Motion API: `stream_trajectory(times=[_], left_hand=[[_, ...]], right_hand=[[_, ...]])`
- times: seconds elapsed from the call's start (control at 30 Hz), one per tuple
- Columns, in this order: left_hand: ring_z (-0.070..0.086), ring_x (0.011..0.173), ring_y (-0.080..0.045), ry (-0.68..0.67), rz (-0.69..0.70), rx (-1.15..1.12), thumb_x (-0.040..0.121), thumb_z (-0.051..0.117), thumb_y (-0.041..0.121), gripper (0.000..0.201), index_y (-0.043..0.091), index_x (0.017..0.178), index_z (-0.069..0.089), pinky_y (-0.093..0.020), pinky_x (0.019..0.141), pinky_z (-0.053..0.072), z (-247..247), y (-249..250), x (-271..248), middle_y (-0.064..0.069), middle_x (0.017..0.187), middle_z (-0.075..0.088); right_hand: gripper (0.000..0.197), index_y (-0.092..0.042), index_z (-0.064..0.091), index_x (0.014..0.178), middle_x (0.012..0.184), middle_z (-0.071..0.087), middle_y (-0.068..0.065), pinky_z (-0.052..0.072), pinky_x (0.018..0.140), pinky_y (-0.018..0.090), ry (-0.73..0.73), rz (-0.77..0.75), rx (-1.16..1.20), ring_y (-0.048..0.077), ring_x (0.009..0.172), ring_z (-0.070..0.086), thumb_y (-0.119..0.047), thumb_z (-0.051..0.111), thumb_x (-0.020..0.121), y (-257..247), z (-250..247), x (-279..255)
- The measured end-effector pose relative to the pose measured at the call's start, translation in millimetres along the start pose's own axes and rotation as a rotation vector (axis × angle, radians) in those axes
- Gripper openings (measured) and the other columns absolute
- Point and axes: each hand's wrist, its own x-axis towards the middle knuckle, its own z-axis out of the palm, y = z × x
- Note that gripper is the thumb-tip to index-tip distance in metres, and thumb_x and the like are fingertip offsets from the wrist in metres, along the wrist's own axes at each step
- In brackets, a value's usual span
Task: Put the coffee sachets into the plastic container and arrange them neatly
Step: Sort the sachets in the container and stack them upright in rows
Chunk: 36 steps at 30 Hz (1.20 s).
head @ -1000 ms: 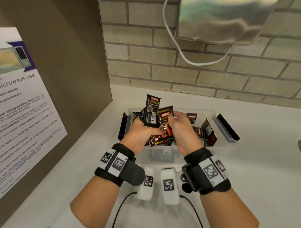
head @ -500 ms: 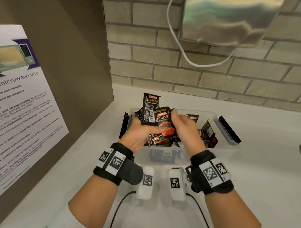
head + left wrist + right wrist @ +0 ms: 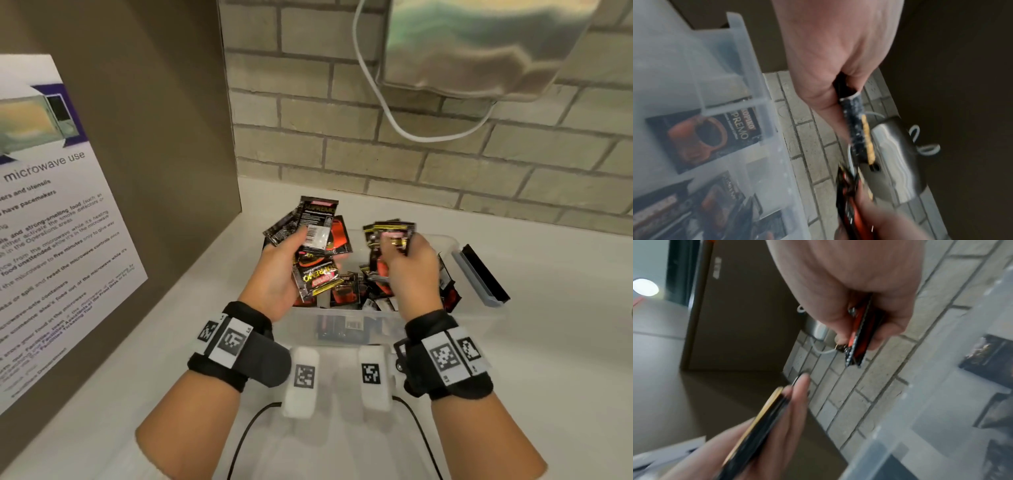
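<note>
A clear plastic container (image 3: 479, 310) sits on the white counter with several black-and-red coffee sachets (image 3: 346, 294) loose inside. My left hand (image 3: 284, 270) holds a fanned bunch of sachets (image 3: 317, 229) above the container's left end. My right hand (image 3: 411, 267) grips a smaller stack of sachets (image 3: 390, 233) above the middle of the container. In the left wrist view the held sachets (image 3: 857, 128) show edge-on beside the container wall (image 3: 756, 91). The right wrist view shows my right hand's stack (image 3: 859, 340) edge-on, with the left hand's bunch (image 3: 760, 421) lower left.
A brown panel with a microwave-use notice (image 3: 51, 240) stands close on the left. The brick wall (image 3: 376, 161) runs behind, with a metal dispenser (image 3: 479, 48) and white cable (image 3: 387, 106) overhead. A black-and-grey lid clip (image 3: 483, 274) sticks out at the container's right end. White counter (image 3: 565, 342) spreads rightward.
My hands were together on one bunch of sachets; now they have parted. The right hand has drawn off a small stack to the right, and the left keeps the rest.
</note>
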Motion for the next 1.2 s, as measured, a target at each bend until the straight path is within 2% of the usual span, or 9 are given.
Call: stream_trajectory(times=[0.2, 0.4, 0.57, 0.63, 0.73, 0.87, 0.93, 1.03, 1.2], left_hand=[[0.064, 0.106, -0.035, 0.050, 0.034, 0.120, 0.089, 0.060, 0.014, 0.032, 0.008, 0.121, 0.059, -0.051, 0.094, 0.049, -2.1, -0.5, -0.5, -0.016, 0.115, 0.067], [0.068, 0.097, -0.028, 0.113, 0.079, 0.139, 0.079, 0.069, 0.004, 0.036, 0.006, 0.114, 0.063, -0.046, 0.088, 0.053, 2.2, -9.9, -2.1, -0.013, 0.107, 0.071], [0.069, 0.096, -0.027, 0.081, 0.128, 0.115, 0.077, 0.070, -0.001, 0.044, 0.004, 0.119, 0.059, -0.036, 0.076, 0.058, 8.3, -12.6, -3.9, -0.013, 0.108, 0.070], [0.069, 0.094, -0.025, 0.104, 0.154, 0.107, 0.078, 0.069, 0.000, 0.039, 0.004, 0.116, 0.061, -0.034, 0.074, 0.058, 9.8, -12.3, -3.3, -0.013, 0.107, 0.070], [0.070, 0.092, -0.022, 0.174, 0.205, 0.061, 0.080, 0.068, 0.000, 0.036, 0.004, 0.115, 0.062, -0.031, 0.070, 0.058, 9.2, -10.6, -1.1, -0.011, 0.106, 0.071], [0.069, 0.096, -0.025, 0.257, 0.275, 0.117, 0.076, 0.072, -0.002, 0.045, 0.004, 0.119, 0.058, -0.035, 0.078, 0.058, 10.7, -13.2, 2.3, -0.012, 0.107, 0.070], [0.068, 0.098, -0.023, 0.251, 0.323, 0.245, 0.071, 0.076, -0.001, 0.053, 0.004, 0.121, 0.056, -0.033, 0.081, 0.057, 14.9, -15.6, 1.6, -0.012, 0.107, 0.069], [0.066, 0.101, -0.021, 0.131, 0.304, 0.359, 0.070, 0.075, -0.004, 0.055, 0.006, 0.120, 0.057, -0.034, 0.088, 0.054, 21.4, -16.0, -4.0, -0.011, 0.108, 0.068], [0.063, 0.109, -0.022, -0.058, 0.116, 0.133, 0.083, 0.062, 0.026, 0.045, 0.011, 0.124, 0.056, -0.040, 0.094, 0.050, 19.3, -11.6, -12.7, -0.010, 0.117, 0.067]], right_hand=[[0.004, -0.013, 0.052, 0.093, 0.092, 0.059, 0.008, 0.047, 0.057, 0.020, -0.042, 0.114, 0.231, 0.016, 0.071, 0.056, -0.010, 0.053, 0.091, -0.7, -2.2, 0.7], [0.045, -0.034, 0.041, 0.106, 0.101, 0.056, 0.007, 0.050, 0.057, 0.017, -0.039, -0.164, 0.212, 0.017, 0.077, 0.059, 0.002, 0.058, 0.085, 7.7, 8.4, -4.3], [0.023, -0.010, 0.065, 0.071, 0.083, 0.055, 0.011, 0.040, 0.066, 0.018, 0.024, -0.241, -0.096, 0.016, 0.072, 0.050, -0.001, 0.052, 0.089, 11.2, 16.1, -0.2], [0.038, -0.016, 0.055, 0.059, 0.082, 0.052, 0.013, 0.037, 0.058, 0.008, 0.030, -0.224, -0.073, 0.005, 0.060, 0.050, -0.009, 0.046, 0.096, 8.6, 16.5, -3.8], [0.047, -0.018, 0.064, 0.079, 0.101, 0.058, 0.010, 0.047, 0.073, 0.019, -0.025, -0.126, 0.008, -0.005, 0.066, 0.056, -0.036, 0.028, 0.101, 4.1, 15.8, -9.1], [0.056, -0.020, 0.064, 0.082, 0.102, 0.057, 0.004, 0.049, 0.090, 0.047, -0.141, -0.055, 0.012, 0.015, 0.092, 0.061, -0.054, 0.022, 0.095, -5.0, 20.2, -19.5], [0.072, -0.005, 0.064, 0.086, 0.089, 0.051, -0.006, 0.049, 0.090, 0.049, -0.196, -0.074, -0.033, 0.018, 0.096, 0.058, -0.066, 0.025, 0.086, -7.9, 24.8, -21.9], [0.074, -0.013, 0.064, 0.083, 0.102, 0.056, 0.006, 0.052, 0.088, 0.047, -0.242, -0.031, -0.001, 0.017, 0.090, 0.061, -0.079, 0.032, 0.076, -10.0, 29.6, -21.5], [0.026, -0.010, 0.057, 0.088, 0.101, 0.055, 0.014, 0.046, 0.073, 0.032, -0.194, 0.060, 0.176, 0.014, 0.077, 0.056, -0.033, 0.046, 0.096, -9.8, 24.4, -14.5]])
